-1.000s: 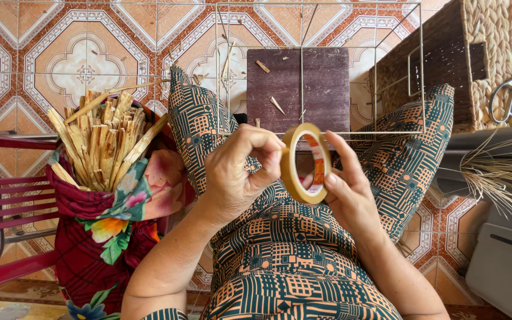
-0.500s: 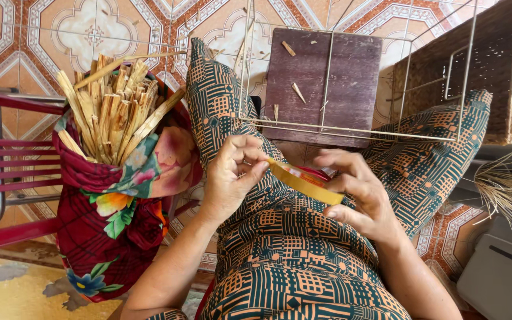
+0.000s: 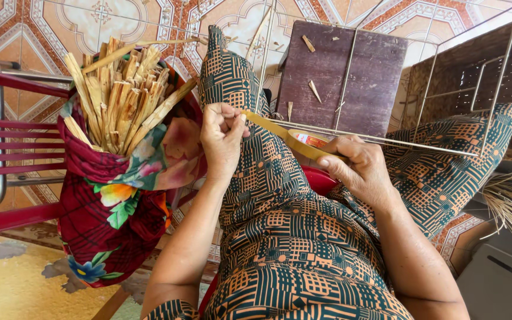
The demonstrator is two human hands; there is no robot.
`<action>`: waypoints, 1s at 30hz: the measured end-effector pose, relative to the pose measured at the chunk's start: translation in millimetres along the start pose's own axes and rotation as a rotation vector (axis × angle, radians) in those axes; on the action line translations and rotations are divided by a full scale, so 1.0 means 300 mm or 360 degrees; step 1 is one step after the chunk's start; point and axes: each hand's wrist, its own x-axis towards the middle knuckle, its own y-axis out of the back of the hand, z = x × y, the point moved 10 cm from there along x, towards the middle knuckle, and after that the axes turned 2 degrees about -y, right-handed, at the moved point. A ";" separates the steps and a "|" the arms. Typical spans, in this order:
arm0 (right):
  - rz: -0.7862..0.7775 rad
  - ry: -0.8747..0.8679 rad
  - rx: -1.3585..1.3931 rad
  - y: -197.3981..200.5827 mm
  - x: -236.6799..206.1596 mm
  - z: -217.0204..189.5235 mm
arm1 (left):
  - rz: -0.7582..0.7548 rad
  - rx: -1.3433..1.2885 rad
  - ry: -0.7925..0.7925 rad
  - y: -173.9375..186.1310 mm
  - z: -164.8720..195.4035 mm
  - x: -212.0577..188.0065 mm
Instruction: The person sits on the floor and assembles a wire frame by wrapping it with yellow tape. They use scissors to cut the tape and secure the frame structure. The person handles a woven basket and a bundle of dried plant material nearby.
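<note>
At centre frame the right hand [image 3: 360, 169] grasps a roll of tan tape [image 3: 303, 142], seen edge-on, and the left hand [image 3: 223, 139] pinches its free end [image 3: 256, 118], pulled out over the patterned lap. This seems the unrolling step; next comes a steady pull toward the wire frame [image 3: 386, 139] behind. Upper left stands a cloth bag of split bamboo strips [image 3: 120, 101].

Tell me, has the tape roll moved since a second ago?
Yes. The tape roll was held upright, its hole facing the camera; it now lies tilted flat and lower, near the wire frame, between the left hand and right hand.
</note>
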 end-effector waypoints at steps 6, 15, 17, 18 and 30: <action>0.0004 -0.0179 0.0105 0.013 0.024 0.080 | -0.0017 0.0167 0.0058 -0.049 -0.016 0.009; -0.0130 -0.0274 0.0302 0.052 0.034 0.107 | -0.0717 0.0158 0.0327 -0.123 -0.062 0.017; -0.0223 -0.0199 0.0322 0.086 0.020 0.098 | -0.0809 0.0081 0.0563 -0.126 -0.096 0.008; -0.0199 -0.0201 0.0230 0.135 -0.001 0.104 | -0.0788 0.0112 0.0584 -0.121 -0.097 0.013; 0.0285 -0.0510 -0.1509 0.853 -0.526 0.288 | -0.0694 0.0170 0.0811 -0.145 -0.100 0.008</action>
